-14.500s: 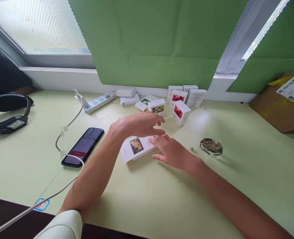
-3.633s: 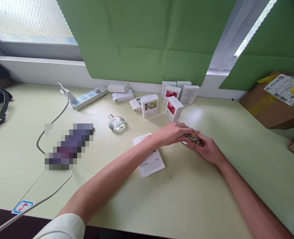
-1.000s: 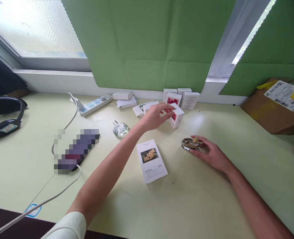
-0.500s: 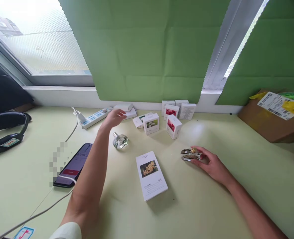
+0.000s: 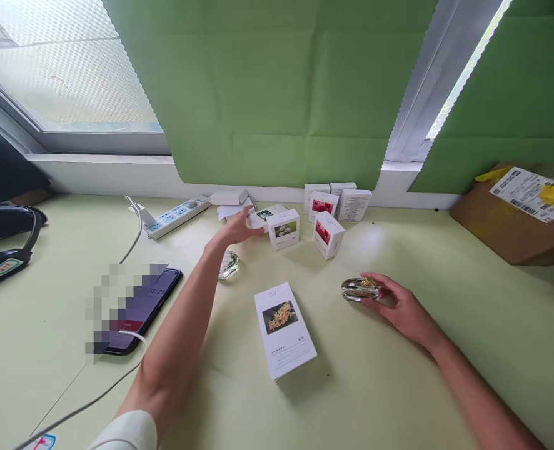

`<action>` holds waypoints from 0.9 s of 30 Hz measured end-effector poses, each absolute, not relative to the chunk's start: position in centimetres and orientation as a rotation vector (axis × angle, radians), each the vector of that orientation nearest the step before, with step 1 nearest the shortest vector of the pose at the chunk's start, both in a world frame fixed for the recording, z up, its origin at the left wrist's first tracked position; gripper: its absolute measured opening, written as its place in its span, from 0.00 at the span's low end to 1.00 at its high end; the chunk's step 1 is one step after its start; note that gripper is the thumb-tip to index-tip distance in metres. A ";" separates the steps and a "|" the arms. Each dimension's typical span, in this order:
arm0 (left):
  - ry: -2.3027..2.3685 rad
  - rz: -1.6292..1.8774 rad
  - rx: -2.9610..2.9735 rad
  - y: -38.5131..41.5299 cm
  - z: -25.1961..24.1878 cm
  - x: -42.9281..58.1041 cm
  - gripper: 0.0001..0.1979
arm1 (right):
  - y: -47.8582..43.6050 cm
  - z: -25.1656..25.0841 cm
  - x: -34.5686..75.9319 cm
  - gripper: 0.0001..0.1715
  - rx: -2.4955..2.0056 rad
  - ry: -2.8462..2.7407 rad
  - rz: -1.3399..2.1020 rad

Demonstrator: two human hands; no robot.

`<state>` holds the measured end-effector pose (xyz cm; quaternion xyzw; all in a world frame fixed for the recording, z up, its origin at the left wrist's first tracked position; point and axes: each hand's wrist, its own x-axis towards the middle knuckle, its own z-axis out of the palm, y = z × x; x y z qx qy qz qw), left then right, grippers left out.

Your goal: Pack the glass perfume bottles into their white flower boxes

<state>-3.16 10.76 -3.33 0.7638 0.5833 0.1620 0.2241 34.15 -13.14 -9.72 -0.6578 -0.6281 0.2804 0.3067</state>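
Note:
My left hand (image 5: 239, 229) reaches to the left end of a flat white box (image 5: 272, 211) with a green-and-white flower picture. Its thumb and fingers are apart at the box's edge; a firm hold is not visible. Under that wrist lies a glass perfume bottle (image 5: 229, 266), partly hidden by the arm. My right hand (image 5: 397, 306) is closed around the side of another perfume bottle (image 5: 356, 289) with a gold neck, which rests on the table. Between the arms lies a tall white box (image 5: 285, 331) with an orange flower picture.
Small white boxes stand behind: one with white flowers (image 5: 284, 230), one with red petals (image 5: 327, 235), and several near the wall. At left are a power strip (image 5: 178, 217), a phone (image 5: 152, 306) with a cable, and a headset (image 5: 5, 259). A cardboard carton (image 5: 506, 231) sits at right.
My left hand has moved right and down from above the white boxes by the power strip to the flat flower box. My right hand stays on its perfume bottle. The view has shifted slightly.

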 end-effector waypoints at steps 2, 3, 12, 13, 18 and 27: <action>1.671 0.555 2.015 10.7 -2.6 -3.4 0.50 | -13.1 -9.6 34.1 0.33 -1.717 -1.666 0.745; 1.696 0.626 1.954 10.6 -2.2 -3.5 0.48 | -13.2 -9.6 34.1 0.33 -1.703 -1.667 0.749; 1.815 0.739 2.113 9.4 -0.6 -2.7 0.41 | -13.2 -9.1 33.9 0.31 -1.678 -1.653 0.764; 1.784 0.738 2.196 9.4 -0.6 -2.6 0.35 | -13.2 -9.0 33.8 0.31 -1.673 -1.652 0.757; 1.333 0.483 2.389 9.8 -1.6 -1.8 0.15 | -13.2 -9.0 33.8 0.32 -1.678 -1.645 0.720; 1.077 0.318 2.469 10.1 -4.3 -1.1 0.11 | -13.2 -9.0 33.9 0.34 -1.709 -1.668 0.720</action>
